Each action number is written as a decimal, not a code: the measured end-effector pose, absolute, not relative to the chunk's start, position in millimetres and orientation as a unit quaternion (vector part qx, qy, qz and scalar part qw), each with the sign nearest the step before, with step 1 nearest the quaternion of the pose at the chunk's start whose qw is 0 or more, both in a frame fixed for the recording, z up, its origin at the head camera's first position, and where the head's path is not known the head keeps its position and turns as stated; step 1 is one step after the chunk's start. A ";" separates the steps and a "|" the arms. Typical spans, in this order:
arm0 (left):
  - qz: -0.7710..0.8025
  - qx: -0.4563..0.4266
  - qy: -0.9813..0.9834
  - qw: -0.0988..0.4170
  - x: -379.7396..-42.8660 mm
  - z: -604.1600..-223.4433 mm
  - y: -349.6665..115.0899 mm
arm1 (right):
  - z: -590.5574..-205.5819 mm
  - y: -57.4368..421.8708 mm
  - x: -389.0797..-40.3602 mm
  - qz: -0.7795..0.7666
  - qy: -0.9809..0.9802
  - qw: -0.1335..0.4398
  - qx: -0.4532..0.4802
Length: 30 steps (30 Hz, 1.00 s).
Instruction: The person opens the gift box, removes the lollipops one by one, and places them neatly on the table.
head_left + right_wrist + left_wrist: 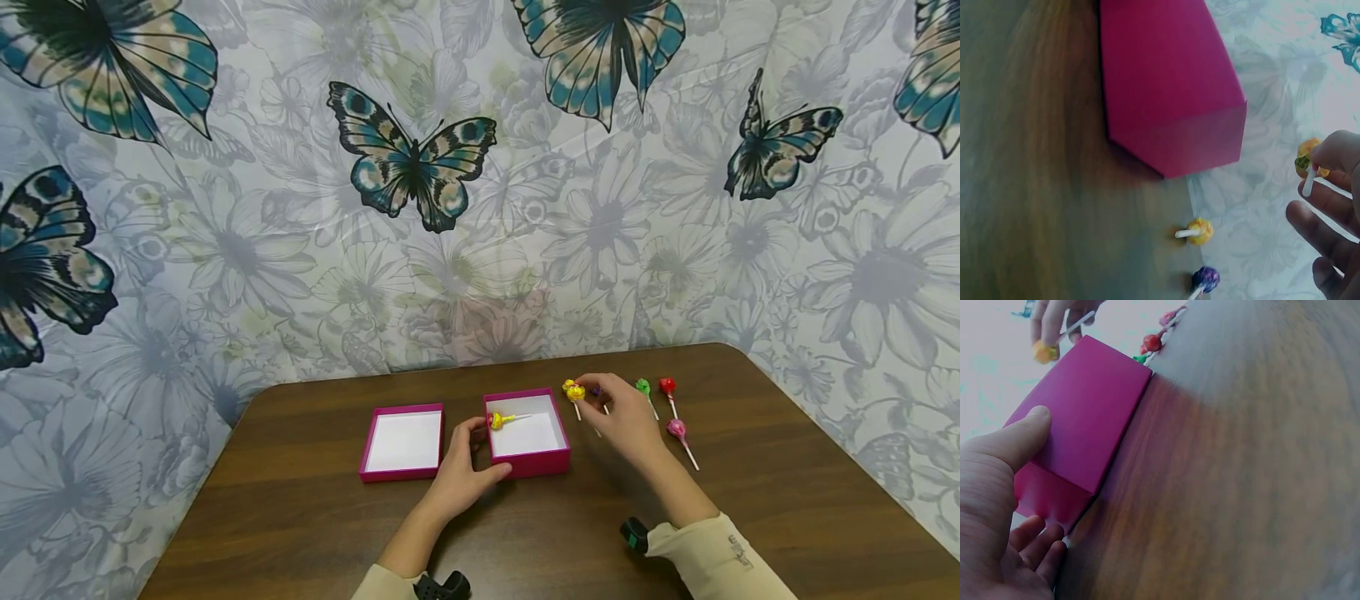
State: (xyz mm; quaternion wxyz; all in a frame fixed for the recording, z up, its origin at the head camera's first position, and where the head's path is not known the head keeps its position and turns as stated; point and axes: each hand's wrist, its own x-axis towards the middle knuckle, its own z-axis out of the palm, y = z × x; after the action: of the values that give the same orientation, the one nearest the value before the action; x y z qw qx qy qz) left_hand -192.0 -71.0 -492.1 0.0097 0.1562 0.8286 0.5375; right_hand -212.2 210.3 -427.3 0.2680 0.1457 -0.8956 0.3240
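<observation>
My left hand (461, 477) grips the near left corner of an open magenta box (534, 465), thumb on the front wall and fingers at the left side. Inside the white-lined box lies a yellow lollipop (498, 421), its stick pointing right. Just right of the box, my right hand (626, 419) pinches another yellow lollipop (1304, 156), raised above the table. Below it in the right wrist view, one more yellow lollipop (1200, 230) and a purple lollipop (1206, 279) rest on the wood. The right hand partly covers the purple one in the head view.
A magenta box lid (406, 447) with a white inside lies left of the box. Farther right are a green lollipop (643, 387), a red lollipop (667, 386) and a pink lollipop (677, 428) on the brown table (315, 517). A butterfly-patterned cloth (300, 275) hangs behind.
</observation>
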 end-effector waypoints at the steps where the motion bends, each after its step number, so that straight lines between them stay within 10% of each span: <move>1: 0.538 0.155 0.828 0.010 -191.9 -491.9 -70.9 | -428.7 212.7 -212.4 0.322 -0.896 0.270 0.141; 30: 0.540 0.157 0.827 0.011 -190.9 -490.6 -70.2 | -452.5 255.2 -207.5 0.270 -0.942 0.196 0.044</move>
State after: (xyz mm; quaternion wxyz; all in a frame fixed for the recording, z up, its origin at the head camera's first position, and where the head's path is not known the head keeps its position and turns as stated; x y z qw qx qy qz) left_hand -190.9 -70.2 -490.6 0.0111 0.1569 0.8266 0.5404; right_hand -207.5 255.2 -452.5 0.1963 0.0440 -0.9416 0.2700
